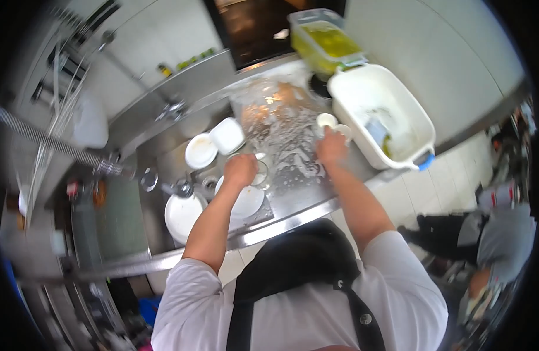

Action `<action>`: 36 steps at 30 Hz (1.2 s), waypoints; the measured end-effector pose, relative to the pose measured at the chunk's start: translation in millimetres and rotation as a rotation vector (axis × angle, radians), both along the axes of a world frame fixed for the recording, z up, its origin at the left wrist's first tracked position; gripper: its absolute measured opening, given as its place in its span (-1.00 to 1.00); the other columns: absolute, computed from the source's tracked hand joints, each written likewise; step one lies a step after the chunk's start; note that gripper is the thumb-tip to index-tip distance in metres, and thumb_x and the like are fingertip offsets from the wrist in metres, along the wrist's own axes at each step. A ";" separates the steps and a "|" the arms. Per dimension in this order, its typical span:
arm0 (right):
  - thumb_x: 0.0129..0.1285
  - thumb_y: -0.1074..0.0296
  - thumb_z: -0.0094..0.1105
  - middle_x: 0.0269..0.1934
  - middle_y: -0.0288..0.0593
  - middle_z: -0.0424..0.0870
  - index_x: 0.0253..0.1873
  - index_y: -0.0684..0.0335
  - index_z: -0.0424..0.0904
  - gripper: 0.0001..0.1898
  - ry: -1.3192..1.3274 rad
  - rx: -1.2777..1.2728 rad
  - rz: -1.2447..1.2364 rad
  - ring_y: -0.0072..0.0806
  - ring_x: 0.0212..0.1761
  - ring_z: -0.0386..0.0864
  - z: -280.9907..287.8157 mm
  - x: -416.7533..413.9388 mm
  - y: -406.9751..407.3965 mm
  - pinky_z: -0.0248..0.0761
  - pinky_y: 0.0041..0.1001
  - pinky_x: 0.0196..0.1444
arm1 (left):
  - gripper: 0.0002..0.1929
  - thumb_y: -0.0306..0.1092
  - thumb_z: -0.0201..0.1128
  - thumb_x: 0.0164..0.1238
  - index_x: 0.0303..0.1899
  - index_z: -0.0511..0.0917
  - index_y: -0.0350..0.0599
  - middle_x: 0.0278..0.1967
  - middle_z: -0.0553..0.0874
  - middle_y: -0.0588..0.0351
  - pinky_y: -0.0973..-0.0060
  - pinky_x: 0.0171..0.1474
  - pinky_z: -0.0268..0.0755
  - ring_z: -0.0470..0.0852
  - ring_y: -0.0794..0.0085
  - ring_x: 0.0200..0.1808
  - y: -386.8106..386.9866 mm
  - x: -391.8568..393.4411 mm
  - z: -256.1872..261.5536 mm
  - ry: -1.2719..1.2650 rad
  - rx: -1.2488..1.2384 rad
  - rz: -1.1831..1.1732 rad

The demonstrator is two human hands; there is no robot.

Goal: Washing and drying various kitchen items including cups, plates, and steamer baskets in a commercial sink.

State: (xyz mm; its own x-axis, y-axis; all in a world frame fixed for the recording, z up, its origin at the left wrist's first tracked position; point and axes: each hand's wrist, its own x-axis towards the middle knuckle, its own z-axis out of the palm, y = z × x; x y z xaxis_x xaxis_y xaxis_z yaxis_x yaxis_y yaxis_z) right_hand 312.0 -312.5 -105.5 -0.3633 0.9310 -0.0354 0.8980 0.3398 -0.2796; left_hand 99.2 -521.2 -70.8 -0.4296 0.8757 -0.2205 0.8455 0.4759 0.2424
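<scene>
My left hand (242, 169) is over the right edge of the sink, its fingers curled. A clear glass (262, 172) is right beside it, and a small white piece (260, 155) shows by the fingers; blur hides whether the hand grips either one. On the soapy steel drainboard (291, 149), my right hand (332, 147) has its fingertips at a small white cup (326, 120), pinching its rim. Another white cup (343, 130) touches it on the right. Below my left hand lies a white plate (247, 204) in the sink.
A white tub (410, 114) with suds and a sponge (377, 130) stands right of the drainboard, before a container of yellow-green liquid (331, 41). The sink holds a round dish (201, 150), a square dish (228, 136) and a large plate (184, 217). A person (493, 241) is at the right.
</scene>
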 end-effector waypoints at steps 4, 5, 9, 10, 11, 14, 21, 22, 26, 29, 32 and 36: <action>0.44 -0.04 0.27 0.06 0.10 0.74 0.20 0.22 0.68 -0.53 -0.040 0.156 0.073 0.09 0.20 0.63 -29.4 2.1 18.8 0.54 0.06 0.20 | -0.83 -0.22 0.36 0.40 -0.09 0.79 0.02 -0.19 0.85 -0.13 0.00 0.05 0.62 0.82 -0.05 -0.06 -85.8 30.1 19.9 -0.065 0.028 0.140; 0.40 -0.06 0.31 -0.06 0.09 0.76 0.07 0.23 0.75 -0.56 -0.015 0.261 0.085 0.10 0.13 0.65 -36.4 2.7 19.0 0.54 0.04 0.14 | -0.77 -0.19 0.44 0.37 -0.02 0.80 0.03 -0.17 0.84 -0.13 0.02 0.06 0.60 0.81 -0.07 -0.04 -104.1 37.6 23.8 -0.105 0.022 0.202; 0.33 -0.03 0.42 -0.13 0.20 0.71 -0.04 0.30 0.79 -0.57 0.043 0.385 0.240 0.14 0.01 0.65 -48.6 8.4 23.3 0.53 0.04 0.07 | -0.74 -0.20 0.46 0.36 0.01 0.79 -0.01 -0.19 0.85 -0.11 0.07 0.07 0.60 0.81 -0.07 -0.06 -177.0 57.6 44.4 -0.325 0.167 0.434; 0.32 -0.02 0.43 -0.13 0.24 0.69 -0.05 0.32 0.79 -0.57 0.077 0.381 0.291 0.18 -0.01 0.64 -48.7 9.6 23.7 0.52 0.05 0.08 | -0.74 -0.19 0.46 0.36 0.01 0.79 0.00 -0.21 0.85 -0.10 0.07 0.08 0.60 0.81 -0.06 -0.07 -192.8 59.9 49.1 -0.335 0.177 0.472; 0.32 -0.01 0.44 -0.13 0.28 0.68 -0.06 0.35 0.78 -0.57 0.128 0.444 0.334 0.21 -0.03 0.64 -48.7 10.2 21.0 0.51 0.06 0.09 | -0.74 -0.18 0.47 0.37 0.01 0.79 0.02 -0.22 0.85 -0.09 0.06 0.08 0.60 0.81 -0.06 -0.07 -206.4 61.7 52.9 -0.346 0.199 0.507; 0.32 0.01 0.44 -0.16 0.36 0.65 -0.08 0.40 0.77 -0.55 0.128 0.343 0.492 0.29 -0.08 0.62 -43.8 10.6 -3.9 0.47 0.08 0.09 | -0.76 -0.21 0.48 0.35 -0.01 0.80 0.00 -0.24 0.84 -0.12 0.07 0.06 0.60 0.81 -0.09 -0.09 -247.5 62.3 60.3 -0.300 0.295 0.593; 0.32 0.20 0.48 -0.18 0.13 0.69 -0.04 0.43 0.73 -0.65 0.362 -0.165 0.723 -0.01 -0.09 0.69 7.4 -22.5 -155.5 0.55 -0.18 0.02 | -0.78 -0.41 0.46 0.33 -0.02 0.77 -0.15 -0.26 0.83 -0.19 0.21 -0.07 0.62 0.83 -0.04 -0.15 -373.2 19.1 55.4 -0.223 0.660 0.793; 0.34 0.23 0.46 -0.17 0.09 0.71 -0.02 0.42 0.73 -0.67 0.389 -0.262 0.778 -0.10 -0.10 0.71 14.9 -30.9 -181.5 0.59 -0.24 0.02 | -0.78 -0.37 0.47 0.32 -0.03 0.78 -0.13 -0.27 0.82 -0.20 0.16 -0.06 0.61 0.81 -0.10 -0.15 -396.3 6.5 55.8 -0.215 0.679 0.818; 0.44 0.21 0.37 -0.13 -0.15 0.76 0.01 0.34 0.73 -0.72 0.587 -0.769 0.724 -0.42 -0.15 0.72 27.6 -82.8 -280.8 0.65 -0.36 -0.11 | -0.77 -0.35 0.48 0.32 -0.02 0.77 -0.13 -0.30 0.80 -0.20 0.18 -0.08 0.59 0.79 -0.06 -0.21 -496.2 -42.2 61.4 -0.155 0.731 0.893; 0.48 0.18 0.32 -0.08 -0.21 0.79 0.09 0.29 0.71 -0.70 0.727 -1.006 0.691 -0.47 -0.14 0.73 28.8 -127.4 -355.1 0.67 -0.38 -0.13 | -0.77 -0.35 0.48 0.35 -0.02 0.77 -0.14 -0.28 0.82 -0.17 0.24 -0.10 0.60 0.81 0.03 -0.24 -565.6 -76.8 71.7 -0.038 0.657 0.934; 0.52 0.20 0.29 -0.06 -0.20 0.79 0.14 0.29 0.70 -0.70 0.815 -1.143 0.655 -0.45 -0.10 0.74 32.9 -171.3 -423.9 0.69 -0.39 -0.13 | -0.76 -0.31 0.49 0.34 -0.01 0.78 -0.11 -0.26 0.82 -0.18 0.19 -0.08 0.59 0.81 -0.02 -0.20 -614.8 -115.5 80.1 0.020 0.640 0.950; 0.56 0.20 0.26 -0.01 -0.20 0.79 0.18 0.27 0.68 -0.71 0.866 -1.325 0.715 -0.45 -0.07 0.75 41.8 -234.2 -498.2 0.71 -0.36 -0.13 | -0.74 -0.25 0.49 0.35 0.00 0.78 -0.08 -0.21 0.82 -0.21 0.09 -0.02 0.59 0.80 -0.15 -0.11 -652.9 -171.4 78.1 0.127 0.579 0.969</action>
State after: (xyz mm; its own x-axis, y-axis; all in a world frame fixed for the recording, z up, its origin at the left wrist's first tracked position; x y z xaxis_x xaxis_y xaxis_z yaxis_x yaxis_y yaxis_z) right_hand 77.8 -810.7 -63.7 -0.9814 0.0937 -0.1673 0.1369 -0.2684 -0.9535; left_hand -72.2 -1174.1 7.3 -0.9720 0.1184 0.2030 0.2165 0.7870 0.5777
